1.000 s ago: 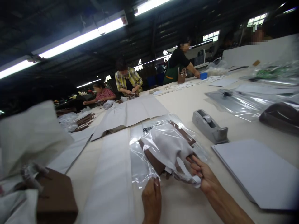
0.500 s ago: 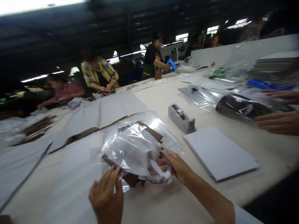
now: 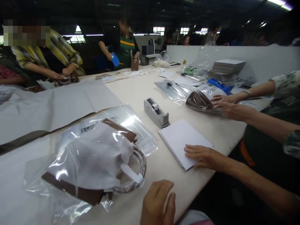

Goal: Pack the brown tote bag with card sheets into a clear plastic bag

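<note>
Both of your hands are in view. Your left hand (image 3: 157, 203), nearest, holds nothing, its fingers loosely curled near the edge of the table (image 3: 128, 86). The fingers of your right hand (image 3: 207, 157) lie on the white sheets (image 3: 175, 140); whether it grips their edge cannot be told. To your left, apart from both hands, the brown bag (image 3: 75, 188) lies in clear plastic (image 3: 62, 173) under white wrapping (image 3: 96, 156), its handle (image 3: 144, 165) beside your left hand. Flat clear bags (image 3: 142, 134) lie just beyond. At the sheets' far corner, a grey tape dispenser (image 3: 156, 113) stands in your way. From the right, a co-worker's hands (image 3: 226, 99) rest on a dark wrapped item (image 3: 199, 101), with a blue tool (image 3: 220, 86) and stacked boards (image 3: 226, 71) behind. Farther off, a person in a green apron (image 3: 127, 51) holds a blue object (image 3: 115, 59) near a small handbag (image 3: 135, 64).
</note>
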`<state>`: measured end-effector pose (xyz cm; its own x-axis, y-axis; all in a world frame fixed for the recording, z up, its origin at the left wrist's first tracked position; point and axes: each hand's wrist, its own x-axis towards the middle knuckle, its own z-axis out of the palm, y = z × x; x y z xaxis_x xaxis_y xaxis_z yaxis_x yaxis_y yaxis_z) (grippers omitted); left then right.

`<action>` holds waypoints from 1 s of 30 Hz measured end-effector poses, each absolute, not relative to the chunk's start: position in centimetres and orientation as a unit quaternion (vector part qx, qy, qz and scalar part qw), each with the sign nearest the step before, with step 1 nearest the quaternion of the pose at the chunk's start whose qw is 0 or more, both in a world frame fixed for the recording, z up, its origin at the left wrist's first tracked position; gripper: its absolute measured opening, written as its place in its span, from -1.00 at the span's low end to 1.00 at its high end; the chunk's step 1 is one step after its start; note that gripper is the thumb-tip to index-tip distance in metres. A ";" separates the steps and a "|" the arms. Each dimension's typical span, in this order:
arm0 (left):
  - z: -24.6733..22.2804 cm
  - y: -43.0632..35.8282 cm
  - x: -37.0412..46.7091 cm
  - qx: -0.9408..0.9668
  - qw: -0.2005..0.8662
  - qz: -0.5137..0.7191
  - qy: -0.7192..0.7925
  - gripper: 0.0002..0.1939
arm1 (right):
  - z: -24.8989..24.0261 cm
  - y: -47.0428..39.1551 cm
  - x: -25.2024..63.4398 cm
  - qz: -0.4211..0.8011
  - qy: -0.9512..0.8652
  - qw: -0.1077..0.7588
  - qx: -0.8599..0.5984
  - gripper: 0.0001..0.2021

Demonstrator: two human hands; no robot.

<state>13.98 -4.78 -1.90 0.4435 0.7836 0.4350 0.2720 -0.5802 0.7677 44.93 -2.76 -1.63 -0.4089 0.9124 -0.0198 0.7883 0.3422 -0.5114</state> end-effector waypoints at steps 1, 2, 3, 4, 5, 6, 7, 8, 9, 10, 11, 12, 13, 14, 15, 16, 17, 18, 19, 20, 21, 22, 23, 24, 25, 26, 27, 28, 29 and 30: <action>-1.8 -4.0 15.1 0.772 0.384 0.370 0.345 -0.79 | -1.3 -2.6 44.8 0.244 -0.806 0.144 -0.520 -0.58; -1.8 -3.3 16.0 0.745 0.449 0.331 0.367 -0.81 | -0.9 -2.4 44.6 0.254 -0.804 0.147 -0.517 -0.60; -1.9 -2.7 16.7 0.707 0.506 0.296 0.395 -0.80 | -0.5 -2.4 44.3 0.255 -0.805 0.145 -0.516 -0.63; -2.2 -2.2 17.3 0.665 0.551 0.273 0.424 -0.79 | -0.2 -2.4 44.1 0.249 -0.808 0.140 -0.515 -0.66; -2.6 -1.8 17.9 0.622 0.590 0.261 0.444 -0.76 | 0.0 -2.4 43.9 0.236 -0.815 0.130 -0.513 -0.69; -3.1 -1.5 18.5 0.585 0.625 0.255 0.450 -0.74 | 0.1 -2.5 43.7 0.219 -0.822 0.118 -0.511 -0.71; -3.5 -1.4 19.1 0.548 0.658 0.249 0.453 -0.73 | 0.1 -2.7 43.7 0.200 -0.830 0.107 -0.509 -0.70; -3.9 -1.2 19.8 0.512 0.687 0.241 0.456 -0.72 | 0.0 -2.8 43.7 0.181 -0.837 0.096 -0.507 -0.69; -4.2 -1.1 20.4 0.480 0.712 0.230 0.458 -0.71 | -0.3 -2.9 43.8 0.164 -0.845 0.086 -0.501 -0.69; -4.4 -1.1 21.1 0.454 0.731 0.219 0.460 -0.70 | -0.5 -3.0 44.0 0.149 -0.853 0.080 -0.494 -0.68; -4.5 -1.0 21.6 0.436 0.744 0.210 0.461 -0.70 | -0.8 -3.1 44.2 0.135 -0.860 0.078 -0.485 -0.65; -4.6 -0.9 22.1 0.426 0.751 0.204 0.461 -0.70 | -1.1 -3.1 44.4 0.122 -0.869 0.080 -0.473 -0.63; -4.6 -0.9 22.5 0.422 0.755 0.202 0.460 -0.69 | -1.4 -3.1 44.6 0.109 -0.877 0.084 -0.460 -0.64; -4.6 -0.9 22.8 0.421 0.757 0.202 0.458 -0.70 | -1.6 -3.0 44.7 0.094 -0.886 0.089 -0.446 -0.66; -4.6 -0.9 23.0 0.418 0.758 0.203 0.458 -0.70 | -1.7 -3.0 44.9 0.079 -0.893 0.091 -0.434 -0.69; -4.6 -0.9 23.1 0.416 0.757 0.205 0.460 -0.70 | -1.7 -2.9 45.0 0.066 -0.899 0.087 -0.424 -0.71; -4.6 -0.9 23.1 0.413 0.757 0.207 0.462 -0.71 | -1.6 -2.9 45.0 0.056 -0.905 0.079 -0.415 -0.72; -4.6 -1.0 23.1 0.411 0.755 0.210 0.465 -0.71 | -1.5 -2.8 45.0 0.049 -0.909 0.068 -0.409 -0.73; -4.6 -1.1 23.1 0.410 0.754 0.213 0.467 -0.71 | -1.3 -2.8 45.0 0.045 -0.911 0.058 -0.407 -0.73; -4.6 -1.1 23.0 0.408 0.754 0.215 0.467 -0.69 | -1.2 -2.8 45.0 0.043 -0.912 0.053 -0.405 -0.74; -4.5 -1.2 23.0 0.406 0.756 0.216 0.466 -0.67 | -1.1 -2.9 44.9 0.039 -0.911 0.056 -0.407 -0.74; -4.5 -1.3 23.1 0.402 0.760 0.216 0.463 -0.63 | -1.1 -3.1 44.8 0.033 -0.909 0.069 -0.409 -0.74; -4.4 -1.3 23.1 0.395 0.765 0.215 0.461 -0.59 | -1.1 -3.3 44.7 0.024 -0.906 0.088 -0.413 -0.74; -4.4 -1.4 23.2 0.383 0.773 0.213 0.458 -0.55 | -1.3 -3.6 44.5 0.013 -0.902 0.113 -0.416 -0.75; -4.3 -1.4 23.3 0.366 0.785 0.211 0.453 -0.52 | -1.5 -4.0 44.3 0.004 -0.898 0.143 -0.415 -0.75; -4.2 -1.4 23.4 0.345 0.799 0.213 0.444 -0.51 | -1.8 -4.3 44.0 -0.002 -0.893 0.172 -0.415 -0.74; -4.1 -1.5 23.4 0.321 0.814 0.218 0.432 -0.51 | -2.1 -4.7 43.7 -0.001 -0.889 0.198 -0.414 -0.73; -4.0 -1.5 23.5 0.295 0.829 0.228 0.416 -0.52 | -2.4 -5.0 43.4 0.005 -0.884 0.216 -0.415 -0.72; -4.0 -1.5 23.5 0.272 0.842 0.240 0.399 -0.54 | -2.6 -5.3 43.1 0.017 -0.878 0.224 -0.423 -0.71; -3.9 -1.6 23.5 0.254 0.851 0.254 0.384 -0.56 | -2.8 -5.4 42.9 0.032 -0.870 0.225 -0.437 -0.68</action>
